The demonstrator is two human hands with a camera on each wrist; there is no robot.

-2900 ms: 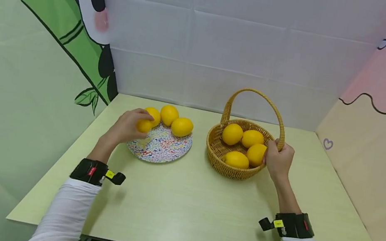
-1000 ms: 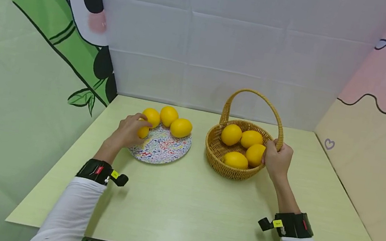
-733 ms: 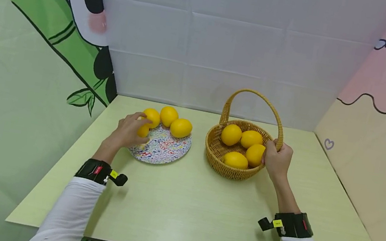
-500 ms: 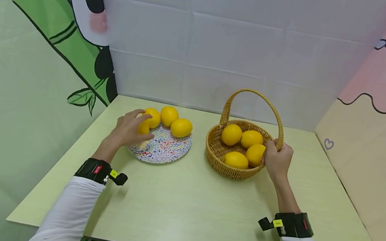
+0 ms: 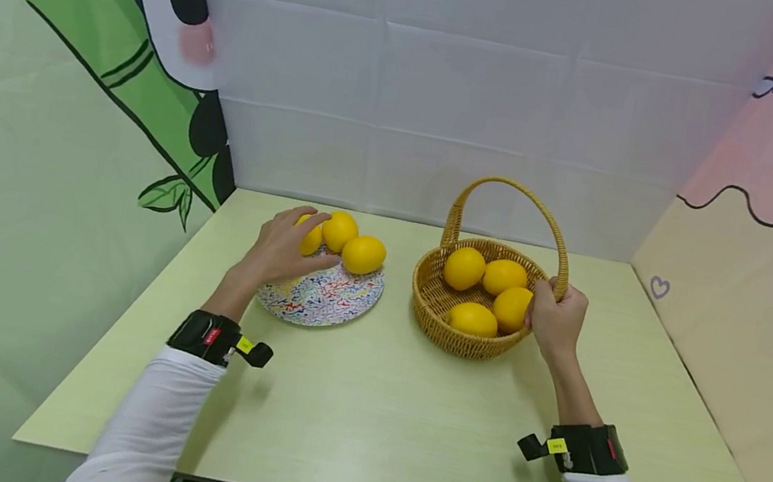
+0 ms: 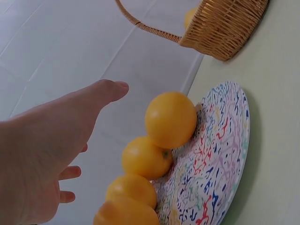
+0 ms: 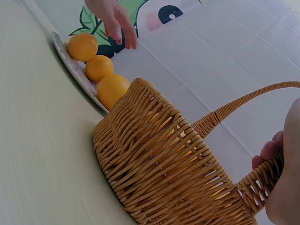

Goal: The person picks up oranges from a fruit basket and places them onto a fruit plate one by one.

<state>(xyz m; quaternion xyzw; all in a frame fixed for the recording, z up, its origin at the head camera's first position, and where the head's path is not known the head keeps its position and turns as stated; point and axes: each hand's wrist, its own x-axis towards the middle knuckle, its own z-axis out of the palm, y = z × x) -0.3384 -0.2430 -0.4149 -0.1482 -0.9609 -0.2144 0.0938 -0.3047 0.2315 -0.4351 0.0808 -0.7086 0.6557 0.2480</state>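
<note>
My left hand (image 5: 287, 246) hovers over the left side of a round speckled plate (image 5: 327, 303), thumb and fingers spread. In the left wrist view, the hand (image 6: 51, 140) holds nothing and appears apart from the fruit. Several yellow-orange citrus fruits (image 5: 364, 255) rest along the plate's back and left; the head view partly hides them behind the hand. My right hand (image 5: 557, 323) grips the base of the handle on a wicker basket (image 5: 430, 324). Inside the basket lie several similar fruits (image 5: 465, 269). In the right wrist view, curled fingers (image 7: 269, 150) wrap the handle.
Both plate and basket stand on a pale table (image 5: 358, 422), the basket to the right of the plate. A white wall (image 5: 407, 109) rises behind the table's back edge. Printed cartoon panels flank both sides.
My left hand has spread its fingers, let go of the left fruit and risen to the back right. The right hand, basket and plate stay in place.
</note>
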